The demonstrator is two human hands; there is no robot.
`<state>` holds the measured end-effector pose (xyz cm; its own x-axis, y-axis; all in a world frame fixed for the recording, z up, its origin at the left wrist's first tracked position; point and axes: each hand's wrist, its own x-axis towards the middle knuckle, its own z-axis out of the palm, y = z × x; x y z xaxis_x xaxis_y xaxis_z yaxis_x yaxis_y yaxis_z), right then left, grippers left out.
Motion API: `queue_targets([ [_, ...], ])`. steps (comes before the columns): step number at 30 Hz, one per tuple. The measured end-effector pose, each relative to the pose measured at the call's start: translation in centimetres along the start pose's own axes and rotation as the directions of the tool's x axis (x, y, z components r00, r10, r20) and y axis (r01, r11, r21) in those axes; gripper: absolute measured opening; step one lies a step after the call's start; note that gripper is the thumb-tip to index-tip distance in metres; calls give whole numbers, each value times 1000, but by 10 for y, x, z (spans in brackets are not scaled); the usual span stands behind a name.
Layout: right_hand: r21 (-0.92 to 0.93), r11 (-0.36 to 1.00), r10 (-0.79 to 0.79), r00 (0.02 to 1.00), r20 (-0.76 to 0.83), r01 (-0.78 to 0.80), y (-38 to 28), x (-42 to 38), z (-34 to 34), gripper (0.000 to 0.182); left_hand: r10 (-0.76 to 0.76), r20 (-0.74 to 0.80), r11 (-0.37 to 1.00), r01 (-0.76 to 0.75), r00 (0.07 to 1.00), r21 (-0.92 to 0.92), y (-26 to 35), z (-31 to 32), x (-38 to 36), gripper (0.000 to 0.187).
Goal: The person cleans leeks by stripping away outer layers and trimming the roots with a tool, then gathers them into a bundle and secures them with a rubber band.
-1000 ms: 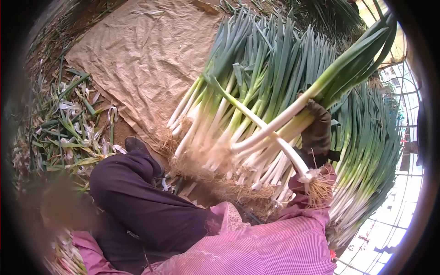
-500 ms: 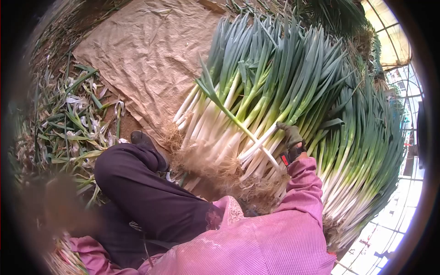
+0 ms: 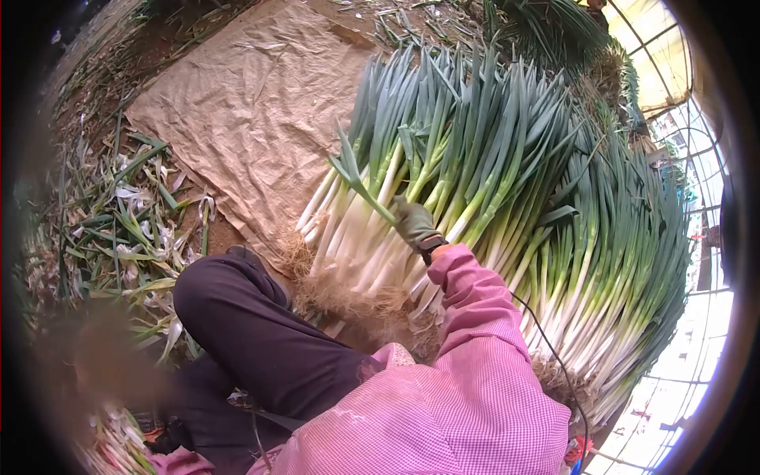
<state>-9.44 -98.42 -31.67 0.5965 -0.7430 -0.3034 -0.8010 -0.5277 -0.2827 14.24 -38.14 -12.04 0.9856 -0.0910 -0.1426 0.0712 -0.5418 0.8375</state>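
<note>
My right hand (image 3: 415, 223), in a grey-green glove with a dark wrist strap, is closed around a green onion (image 3: 366, 191) that slants over the pile. Its leafy end points up and left, while the glove hides the stalk's middle. Beneath lies a broad row of green onions (image 3: 483, 190), with white stalks and dusty roots toward my body. At the lower left, part of my left pink sleeve (image 3: 184, 461) shows beside a bundle of thin stalks (image 3: 119, 447). Around the left hand the view is too dark and blurred to make out its fingers.
A wrinkled brown sheet (image 3: 261, 103) covers ground beyond my bent leg (image 3: 261, 324). Trimmed leaves and peelings (image 3: 127, 229) are heaped at left. More onions (image 3: 609, 261) lie at right, near a bright framed wall (image 3: 689, 340). A dark cord (image 3: 558, 356) crosses near my right sleeve.
My right hand has moved left and slightly up across the pile and is now around the slanting onion. The left sleeve has shifted lower, and the cord has come into view.
</note>
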Motion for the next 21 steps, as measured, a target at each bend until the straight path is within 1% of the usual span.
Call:
queue_targets([
  [1, 107, 994, -14, 983, -185, 34, 3, -5, -10, 36, 39, -63, 998, -36, 997, 44, 4, -3, -6, 15],
  [2, 46, 998, -23, 949, -314, 39, 7, 0, -27, 34, -4, -96, 1000, 2, 995, -29, -3, -4, -8, 15],
  [4, 86, 995, -41, 985, -165, 56, -29, -36, -108, 40, -95, -151, 984, 70, 984, -161, -18, -11, -8, 14],
  [6, -6, 967, -253, 951, -177, 255, -26, -42, -107, 44, -51, -101, 993, 40, 994, -110, -23, -11, -5, 14],
  [7, -53, 933, -358, 916, -180, 355, -30, -44, -107, 45, -28, -78, 996, 22, 997, -87, -24, -9, -2, 14],
  [8, -36, 985, -163, 974, 160, 170, -40, -47, -104, 48, -4, -55, 997, 1, 998, -71, -24, -4, 3, 14],
  [9, -130, 979, -111, 949, 295, 155, -53, -50, -93, 47, 18, -32, 998, -20, 999, -58, -24, 0, 7, 14],
  [10, -226, 962, -45, 906, 420, 152, -58, -54, -79, 47, -22, 12, 992, 23, 1000, -124, -21, 6, 6, 12],
  [12, -448, 861, -133, 956, 262, 243, -16, -29, 6, 45, -87, 108, 964, 111, 990, -240, -13, 15, 3, 9],
  [14, -272, 946, -113, 967, 231, 175, -10, -16, 20, 40, -6, 115, 996, 17, 993, -87, -13, 9, 1, 8],
  [15, -191, 965, -135, 966, 220, 179, -13, -20, 6, 39, 28, 127, 1000, -28, 991, -7, -13, 6, -2, 8],
  [16, -110, 977, -155, 965, 210, 181, -19, -29, -12, 38, 23, 107, 999, -28, 994, 38, -15, 1, -4, 8],
  [17, -38, 985, -160, 977, 139, 166, -25, -37, -30, 35, 20, 88, 996, -28, 996, 81, -18, -5, -3, 8],
  [18, -26, 952, -305, 947, -97, 304, -13, -42, -33, 41, 21, 67, 993, -29, 998, 117, -21, -7, -2, 8],
  [19, 79, 969, -214, 952, -219, 236, -8, -49, -43, 43, 40, 59, 989, -47, 997, 138, -23, -8, -2, 8],
  [20, 192, 965, -108, 939, -326, 178, -4, -57, -53, 45, -5, 63, 998, 1, 998, 64, -23, -7, -3, 7],
  [21, 267, 933, -98, 885, -454, 240, -3, -64, -66, 48, -51, 71, 999, 52, 996, -9, -21, -6, -4, 7],
])
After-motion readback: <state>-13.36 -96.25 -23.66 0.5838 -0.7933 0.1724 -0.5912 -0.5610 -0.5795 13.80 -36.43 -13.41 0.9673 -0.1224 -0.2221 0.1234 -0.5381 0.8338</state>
